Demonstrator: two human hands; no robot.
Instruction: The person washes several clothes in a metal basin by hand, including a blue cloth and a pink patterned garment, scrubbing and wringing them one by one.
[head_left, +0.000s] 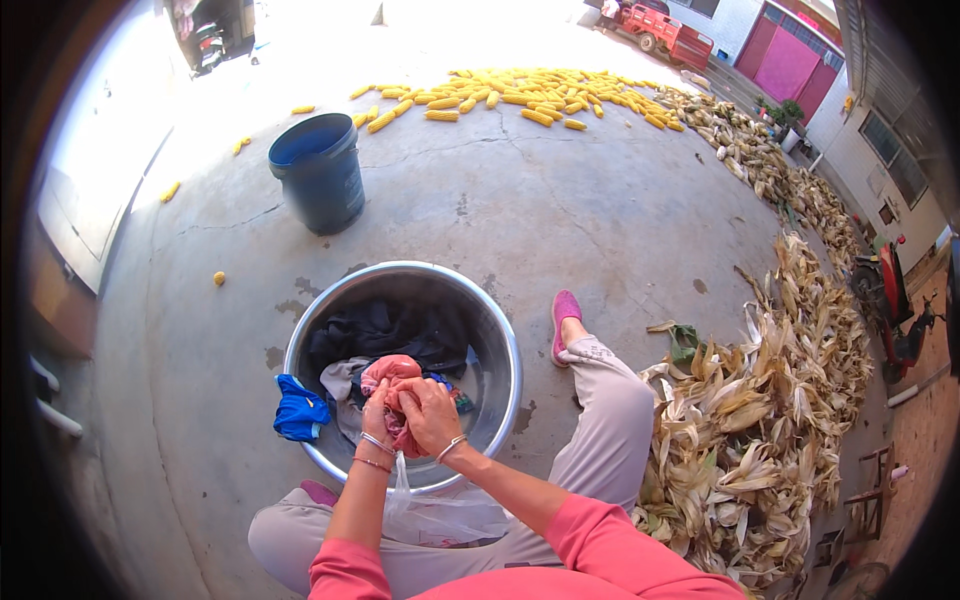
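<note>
Both my left hand (377, 414) and my right hand (430, 414) grip a bunched pinkish-red cloth (391, 369) above a large round metal basin (510, 352). Inside the basin, dark clothing (390, 330) lies at the far side, and a grey cloth (339, 380) sits left of my hands. Part of a multicoloured cloth (459, 397) shows just right of the pink one. A blue garment (300, 409) hangs over the basin's left rim. Below my wrists, a clear plastic sheet or bag (442, 514) spreads across my lap.
A dark blue bucket (322, 180) stands beyond the basin on cracked concrete (465, 202). Yellow corn cobs (540, 94) are strewn farther off. Dry corn husks (757, 442) heap along the right, near a red scooter (896, 300). A red cargo tricycle (664, 34) is parked at the back.
</note>
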